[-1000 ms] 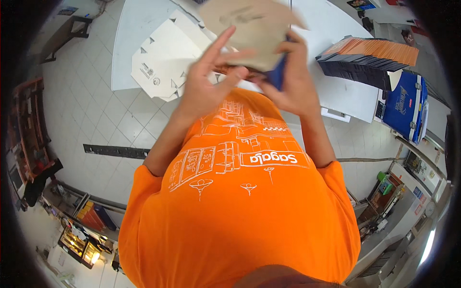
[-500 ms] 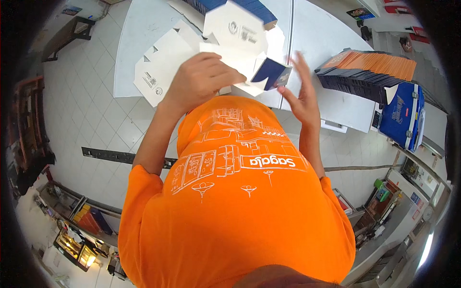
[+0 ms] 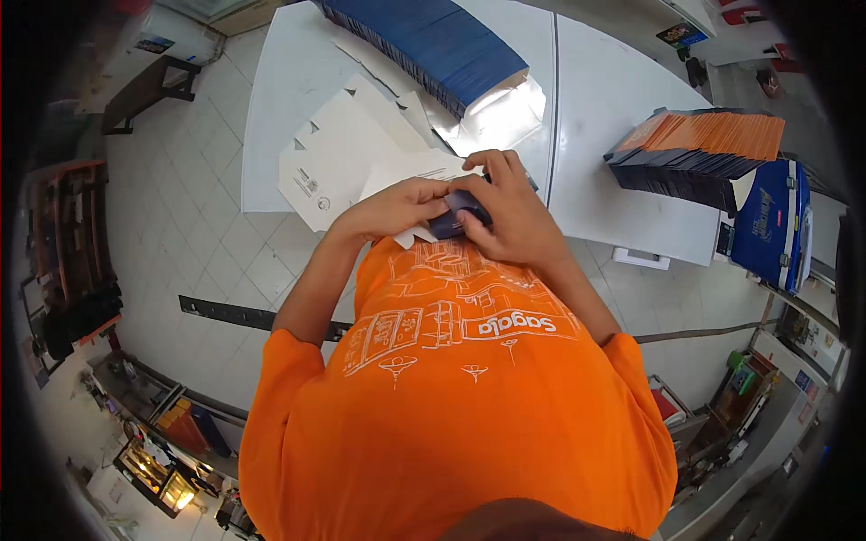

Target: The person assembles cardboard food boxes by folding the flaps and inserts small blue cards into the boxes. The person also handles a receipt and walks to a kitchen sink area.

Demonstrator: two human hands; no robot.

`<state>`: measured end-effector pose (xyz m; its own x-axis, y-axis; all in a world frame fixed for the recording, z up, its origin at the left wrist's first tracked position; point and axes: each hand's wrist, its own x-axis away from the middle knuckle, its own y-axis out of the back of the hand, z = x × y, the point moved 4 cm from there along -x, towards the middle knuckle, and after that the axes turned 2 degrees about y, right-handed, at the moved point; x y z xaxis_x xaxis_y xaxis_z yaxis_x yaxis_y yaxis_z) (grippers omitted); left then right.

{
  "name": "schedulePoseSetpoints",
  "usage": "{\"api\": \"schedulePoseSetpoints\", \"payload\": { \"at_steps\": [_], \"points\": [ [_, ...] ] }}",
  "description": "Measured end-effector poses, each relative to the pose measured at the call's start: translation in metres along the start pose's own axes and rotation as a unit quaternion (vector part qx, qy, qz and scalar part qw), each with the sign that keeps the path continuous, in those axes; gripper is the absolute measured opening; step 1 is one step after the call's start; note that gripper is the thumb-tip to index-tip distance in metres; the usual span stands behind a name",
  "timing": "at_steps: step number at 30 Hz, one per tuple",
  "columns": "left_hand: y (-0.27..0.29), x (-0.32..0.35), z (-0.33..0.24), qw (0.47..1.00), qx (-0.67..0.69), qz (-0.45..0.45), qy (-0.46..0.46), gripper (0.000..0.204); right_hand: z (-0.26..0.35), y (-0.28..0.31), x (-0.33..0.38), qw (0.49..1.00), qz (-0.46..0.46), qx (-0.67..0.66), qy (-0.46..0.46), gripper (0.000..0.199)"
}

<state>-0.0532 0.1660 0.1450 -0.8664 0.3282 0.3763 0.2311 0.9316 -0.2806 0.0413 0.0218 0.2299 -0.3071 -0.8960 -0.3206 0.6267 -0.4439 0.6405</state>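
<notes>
Both my hands meet at the table's near edge on a cardboard box blank (image 3: 410,169), white on one side and dark blue on the other. My left hand (image 3: 394,209) grips its left part, fingers bent against the blue panel. My right hand (image 3: 510,209) has its thumb and fingers closed round the folded dark blue part (image 3: 446,225). The fingers hide much of the fold. Just left of it, flat white box blanks (image 3: 338,149) with notched edges and small printed marks lie on the table.
A long row of dark blue blanks (image 3: 433,45) stands at the back of the white table (image 3: 586,99). Beside it lies a shiny sheet (image 3: 510,117). To the right are a stack of orange and dark blanks (image 3: 695,149) and a blue case (image 3: 758,221).
The blank has been lowered toward my body, and its blue part is folded in. My right hand, open and apart before, has moved left and closed on it.
</notes>
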Motion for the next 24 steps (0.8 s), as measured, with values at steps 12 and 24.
{"api": "schedulePoseSetpoints", "payload": {
  "at_steps": [12, 24],
  "points": [
    [-0.015, 0.015, 0.006, 0.998, 0.06, -0.032, -0.001, 0.03, -0.008, -0.005, 0.007, 0.991, 0.122, 0.004, -0.054, 0.02],
    [-0.007, -0.012, -0.032, 0.864, 0.395, -0.243, -0.195, 0.023, -0.002, 0.014, 0.015, 0.985, -0.163, 0.049, 0.035, 0.041]
  ]
}}
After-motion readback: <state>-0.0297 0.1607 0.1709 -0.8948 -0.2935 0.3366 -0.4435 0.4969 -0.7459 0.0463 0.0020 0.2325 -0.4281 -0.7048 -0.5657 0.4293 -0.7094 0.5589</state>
